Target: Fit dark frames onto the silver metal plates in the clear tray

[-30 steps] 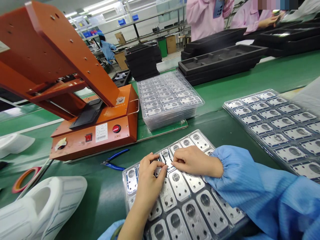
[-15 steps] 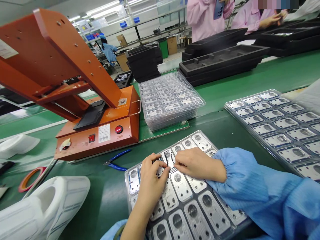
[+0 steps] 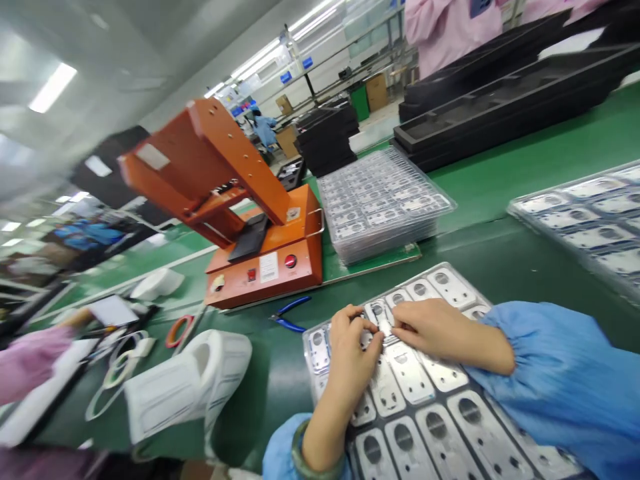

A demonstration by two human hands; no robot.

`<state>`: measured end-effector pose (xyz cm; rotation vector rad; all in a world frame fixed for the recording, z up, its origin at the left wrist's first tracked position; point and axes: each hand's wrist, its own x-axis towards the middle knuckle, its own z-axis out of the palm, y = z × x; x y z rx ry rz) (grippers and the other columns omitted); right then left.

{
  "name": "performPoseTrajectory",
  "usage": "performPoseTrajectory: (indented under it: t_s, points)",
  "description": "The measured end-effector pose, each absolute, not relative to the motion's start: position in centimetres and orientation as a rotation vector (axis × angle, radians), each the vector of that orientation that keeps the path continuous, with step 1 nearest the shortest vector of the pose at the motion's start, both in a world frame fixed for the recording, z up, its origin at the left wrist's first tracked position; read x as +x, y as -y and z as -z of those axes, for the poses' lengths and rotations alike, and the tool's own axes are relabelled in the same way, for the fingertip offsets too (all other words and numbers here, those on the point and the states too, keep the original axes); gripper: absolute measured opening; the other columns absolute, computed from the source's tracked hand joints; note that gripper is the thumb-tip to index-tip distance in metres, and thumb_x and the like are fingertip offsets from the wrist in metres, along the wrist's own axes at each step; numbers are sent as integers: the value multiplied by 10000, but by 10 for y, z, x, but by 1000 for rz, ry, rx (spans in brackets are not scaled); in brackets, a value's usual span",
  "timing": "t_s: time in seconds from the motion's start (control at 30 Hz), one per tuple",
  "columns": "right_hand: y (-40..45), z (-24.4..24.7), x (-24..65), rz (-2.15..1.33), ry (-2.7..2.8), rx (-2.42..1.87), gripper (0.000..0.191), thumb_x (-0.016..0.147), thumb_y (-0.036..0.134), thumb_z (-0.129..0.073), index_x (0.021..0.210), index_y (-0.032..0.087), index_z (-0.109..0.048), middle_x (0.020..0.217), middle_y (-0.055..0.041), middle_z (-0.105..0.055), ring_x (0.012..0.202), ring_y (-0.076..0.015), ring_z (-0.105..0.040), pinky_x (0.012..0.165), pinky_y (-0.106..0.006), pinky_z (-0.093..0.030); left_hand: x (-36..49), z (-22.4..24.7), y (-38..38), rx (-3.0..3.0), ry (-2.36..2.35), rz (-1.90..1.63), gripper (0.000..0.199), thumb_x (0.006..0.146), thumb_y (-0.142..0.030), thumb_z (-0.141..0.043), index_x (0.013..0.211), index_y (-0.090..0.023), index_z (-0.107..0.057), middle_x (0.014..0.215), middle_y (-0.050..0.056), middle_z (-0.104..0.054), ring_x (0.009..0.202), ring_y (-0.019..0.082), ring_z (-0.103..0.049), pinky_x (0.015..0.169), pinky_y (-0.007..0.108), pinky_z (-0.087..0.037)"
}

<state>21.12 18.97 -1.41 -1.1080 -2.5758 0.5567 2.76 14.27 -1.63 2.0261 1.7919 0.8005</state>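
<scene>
Over plastic tray (image 3: 310, 380) of metal plates (image 3: 450, 417): left hand (image 3: 353, 353), right hand (image 3: 437, 330), grips pinched, hold unclear.

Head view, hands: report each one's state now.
Left hand: closed over the tray of metal plates; anything held is hidden.
Right hand: closed at the same spot; anything held is too small to tell.
</scene>
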Motion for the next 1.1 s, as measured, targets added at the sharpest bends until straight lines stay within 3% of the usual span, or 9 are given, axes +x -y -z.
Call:
performPoseTrajectory:
  t_s: [0.13, 0.37, 0.67, 1.1]
  points:
    - [-190, 31, 213, -608, 2439, -1082, 224, 856, 260, -501, 641, 197, -511, 588, 12, -562, 534, -151, -534, 520, -252, -291, 31, 15, -139, 2000, -1777, -805, 113, 705, -132, -705, 773, -196, -641, 1073, 88, -573, 1096, 250, -506, 971, 470, -378]
    - [-190, 35, 216, -817, 2190, -1035, 211, 877, 383, -483, 778, 225, -583, 565, 29, -588, 504, -143, -555, 499, -254, -374, 35, 10, -135, 1843, -1756, -962, 71, 745, -139, -659, 773, -197, -630, 1051, 87, -580, 1087, 238, -512, 967, 462, -381]
    - [-190, 29, 215, -898, 2003, -985, 272, 877, 442, -489, 768, 229, -620, 621, 24, -628, 515, -126, -560, 484, -241, -412, 34, 6, -137, 1812, -1597, -1157, 43, 799, -153, -582, 784, -179, -613, 965, 80, -581, 968, 197, -560, 873, 385, -442]
    - [-187, 18, 219, -892, 1968, -999, 310, 855, 509, -499, 801, 246, -654, 722, 15, -675, 605, -139, -620, 503, -218, -487, 34, 4, -134, 1798, -1560, -1311, 80, 770, -187, -623, 850, -183, -626, 1053, 85, -555, 1040, 209, -547, 916, 407, -436]
